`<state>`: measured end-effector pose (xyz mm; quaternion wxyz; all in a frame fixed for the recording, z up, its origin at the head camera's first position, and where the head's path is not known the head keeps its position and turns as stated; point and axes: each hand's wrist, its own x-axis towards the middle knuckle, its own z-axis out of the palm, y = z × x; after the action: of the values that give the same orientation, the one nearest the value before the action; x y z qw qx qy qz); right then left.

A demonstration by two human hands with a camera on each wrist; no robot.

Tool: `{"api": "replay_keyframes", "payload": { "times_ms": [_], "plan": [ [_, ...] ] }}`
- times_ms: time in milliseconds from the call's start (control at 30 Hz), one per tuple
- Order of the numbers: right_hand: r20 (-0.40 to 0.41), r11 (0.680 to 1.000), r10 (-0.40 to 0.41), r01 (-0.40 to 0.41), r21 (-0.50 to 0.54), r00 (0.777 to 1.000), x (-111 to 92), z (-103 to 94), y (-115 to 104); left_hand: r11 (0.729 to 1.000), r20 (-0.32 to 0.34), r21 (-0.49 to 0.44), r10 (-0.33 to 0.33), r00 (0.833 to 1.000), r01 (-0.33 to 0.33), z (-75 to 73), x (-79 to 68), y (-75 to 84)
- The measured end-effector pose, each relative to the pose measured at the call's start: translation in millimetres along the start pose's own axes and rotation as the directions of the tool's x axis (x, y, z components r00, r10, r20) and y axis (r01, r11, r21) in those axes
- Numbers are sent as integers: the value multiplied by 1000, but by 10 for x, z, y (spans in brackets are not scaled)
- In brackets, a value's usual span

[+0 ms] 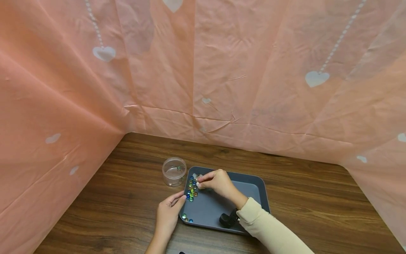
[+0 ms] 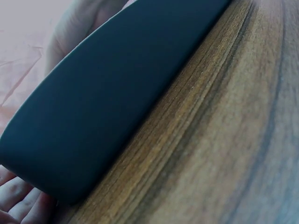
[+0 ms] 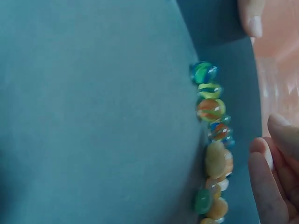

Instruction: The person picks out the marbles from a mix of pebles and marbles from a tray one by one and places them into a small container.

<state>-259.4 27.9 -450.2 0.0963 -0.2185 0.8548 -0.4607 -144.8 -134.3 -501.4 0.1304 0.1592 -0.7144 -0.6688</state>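
Observation:
On the grey tray (image 1: pixel 215 208), glass marbles (image 1: pixel 191 190) with coloured swirls gather along the left side, several pale pebbles (image 1: pixel 195 175) among them at the far end. The right hand (image 1: pixel 220 184) is over this cluster, thumb and fingertips pinching a small white pebble (image 1: pixel 198 184). In the right wrist view its fingers (image 3: pixel 264 186) are beside the row of marbles (image 3: pixel 211 110). The left hand (image 1: pixel 168 211) grips the tray's left wall, its thumb at the rim. In the left wrist view, the fingers (image 2: pixel 23 200) are at the dark outer wall (image 2: pixel 107 93).
A clear round plastic tub (image 1: pixel 174 171) with a marble inside stands just left of the tray. A black object (image 1: pixel 227 220) overlaps the tray near the right wrist. A few marbles (image 1: pixel 187 218) lie in the near left corner. Pink cloth (image 1: pixel 222 88) encloses the wooden table (image 1: pixel 127 197).

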Motion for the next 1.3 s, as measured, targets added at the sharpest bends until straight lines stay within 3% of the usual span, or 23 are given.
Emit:
{"api": "replay_keyframes", "payload": {
  "times_ms": [567,800,1000,1167,1300],
  "plan": [
    [153,995,-59,70,-66,986,-4,49,79,1000,-3,20,-13,1000,13,-16,6,1],
    [193,947,-167,212,-243,967,3,89,16,1000,-6,20,-10,1000,11,-8,15,-12],
    [200,911,-207,263,-316,958,5,122,-21,1000,-5,17,-1,1000,1,-4,21,-9],
    [199,914,-217,270,-304,956,11,141,-10,1000,-7,20,0,1000,0,-10,20,-8],
    [160,946,-175,211,-245,971,13,132,29,1000,4,14,10,1000,-10,-11,10,-10]
  ]
}}
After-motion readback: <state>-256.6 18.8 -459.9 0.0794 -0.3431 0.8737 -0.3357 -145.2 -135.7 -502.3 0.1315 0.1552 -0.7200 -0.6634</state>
